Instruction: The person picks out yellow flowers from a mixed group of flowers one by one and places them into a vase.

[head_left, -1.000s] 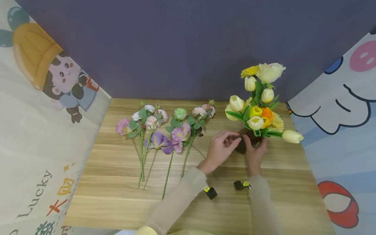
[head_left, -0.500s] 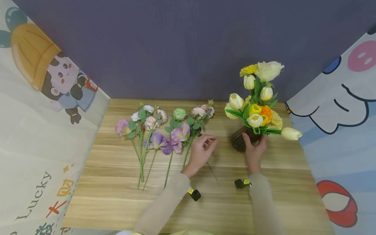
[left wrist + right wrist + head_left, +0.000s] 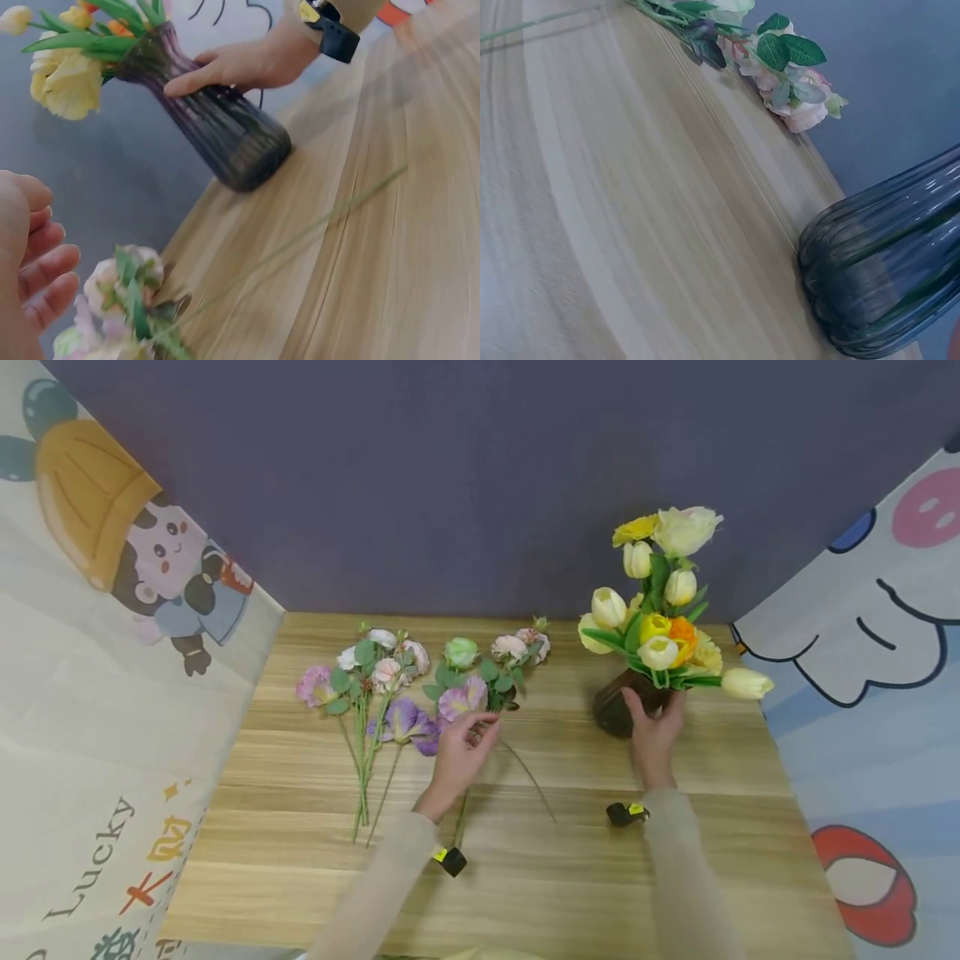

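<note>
My right hand (image 3: 656, 739) grips a dark, ribbed glass vase (image 3: 613, 710), thumb on its near side. In the left wrist view the same vase (image 3: 225, 131) has its base at the tabletop. Green stems show through the vase (image 3: 870, 277) in the right wrist view. White tulips (image 3: 607, 608), yellow blooms and an orange flower (image 3: 682, 639) fill it. My left hand (image 3: 459, 758) hovers over a pinkish-purple flower (image 3: 459, 697), partly covering it. Its fingers (image 3: 51, 270) hang loosely curled with nothing visible between them.
Pale pink roses (image 3: 386, 672), a purple flower (image 3: 405, 720) and a green rose (image 3: 461, 652) lie left of the vase on the wooden table (image 3: 562, 893). A thin stem (image 3: 532, 777) points toward the front. A dark wall (image 3: 465, 485) stands behind, printed sheets at both sides.
My left hand has left the vase's rim and moved left over the loose flowers. My right hand stays on the vase, which has shifted slightly.
</note>
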Demonstrator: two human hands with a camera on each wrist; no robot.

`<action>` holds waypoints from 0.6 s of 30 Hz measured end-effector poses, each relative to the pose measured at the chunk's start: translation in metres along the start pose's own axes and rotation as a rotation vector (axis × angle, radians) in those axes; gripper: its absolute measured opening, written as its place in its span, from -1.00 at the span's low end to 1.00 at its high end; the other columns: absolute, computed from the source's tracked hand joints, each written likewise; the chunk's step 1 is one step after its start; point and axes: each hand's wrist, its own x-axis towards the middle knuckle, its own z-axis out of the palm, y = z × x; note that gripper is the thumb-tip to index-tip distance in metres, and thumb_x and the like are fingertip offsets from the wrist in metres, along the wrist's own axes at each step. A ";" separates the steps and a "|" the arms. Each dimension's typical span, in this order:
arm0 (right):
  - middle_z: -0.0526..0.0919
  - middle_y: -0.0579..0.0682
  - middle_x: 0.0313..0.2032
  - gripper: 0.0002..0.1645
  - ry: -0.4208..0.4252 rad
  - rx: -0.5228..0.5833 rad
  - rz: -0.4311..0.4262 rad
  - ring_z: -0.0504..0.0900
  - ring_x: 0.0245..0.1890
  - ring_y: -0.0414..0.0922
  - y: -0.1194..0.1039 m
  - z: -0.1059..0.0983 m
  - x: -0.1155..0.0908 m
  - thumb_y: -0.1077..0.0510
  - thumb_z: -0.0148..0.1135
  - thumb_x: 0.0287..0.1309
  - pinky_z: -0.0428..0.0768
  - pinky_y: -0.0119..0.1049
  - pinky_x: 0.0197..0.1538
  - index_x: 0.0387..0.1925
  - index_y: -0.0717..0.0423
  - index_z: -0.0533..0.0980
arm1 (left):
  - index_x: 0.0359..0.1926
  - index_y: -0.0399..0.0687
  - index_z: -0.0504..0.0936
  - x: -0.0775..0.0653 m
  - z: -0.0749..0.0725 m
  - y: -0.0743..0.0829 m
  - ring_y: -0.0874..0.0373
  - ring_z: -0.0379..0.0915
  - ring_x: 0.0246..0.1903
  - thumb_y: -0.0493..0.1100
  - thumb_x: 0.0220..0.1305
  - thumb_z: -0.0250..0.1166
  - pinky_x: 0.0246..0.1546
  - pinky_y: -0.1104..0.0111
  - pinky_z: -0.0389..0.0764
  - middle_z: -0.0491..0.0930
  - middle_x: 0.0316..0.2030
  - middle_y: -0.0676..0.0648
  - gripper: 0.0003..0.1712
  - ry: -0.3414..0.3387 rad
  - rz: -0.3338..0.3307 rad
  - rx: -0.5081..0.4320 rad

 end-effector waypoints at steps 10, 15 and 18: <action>0.31 0.00 0.51 -0.05 -0.038 0.014 0.024 0.20 0.54 -0.16 0.009 0.002 0.019 0.28 0.45 0.23 0.12 -0.23 0.61 0.55 -0.08 0.22 | -0.12 -0.29 0.75 -0.009 -0.045 -0.018 0.07 0.63 -0.39 -0.34 0.33 0.41 -0.41 0.49 0.65 0.73 -0.28 -0.15 -0.87 0.048 -0.023 -0.014; 0.28 0.04 0.53 -0.06 -0.060 -0.013 0.072 0.18 0.55 -0.15 0.008 0.000 0.022 0.25 0.44 0.26 0.10 -0.25 0.61 0.56 -0.05 0.19 | -0.10 -0.25 0.76 -0.019 -0.065 -0.026 0.05 0.63 -0.37 -0.33 0.34 0.41 -0.41 0.45 0.65 0.73 -0.28 -0.13 -0.85 0.065 -0.099 0.016; 0.24 0.04 0.54 -0.07 -0.099 -0.034 0.131 0.16 0.55 -0.17 0.004 -0.004 0.021 0.19 0.41 0.31 0.07 -0.25 0.62 0.57 -0.10 0.15 | -0.08 -0.29 0.74 -0.025 -0.078 -0.029 0.04 0.64 -0.36 -0.31 0.35 0.40 -0.41 0.46 0.63 0.73 -0.28 -0.14 -0.83 0.055 -0.133 0.062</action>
